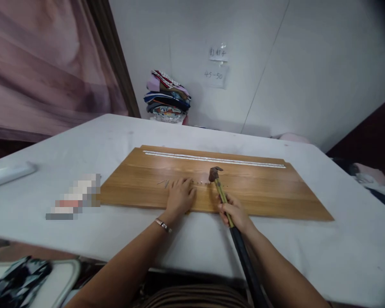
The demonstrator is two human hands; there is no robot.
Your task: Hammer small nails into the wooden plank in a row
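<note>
A brown wooden board lies flat in front of me. My right hand is wrapped around the yellow upper part of a claw hammer, well up towards its rusty head. The head sits just above the middle of the board, and the black grip runs back towards my body. My left hand rests palm down on the board, fingers stretched forward. Beside its fingertips are several loose nails. A short row of small nails stands between my left hand and the hammer head; whether all are driven in I cannot tell.
Two white strips run along the board's far side. The board lies on a white-covered table. A blurred-out object is left of the board, with a clear roll farther left. Folded clothes are stacked against the wall.
</note>
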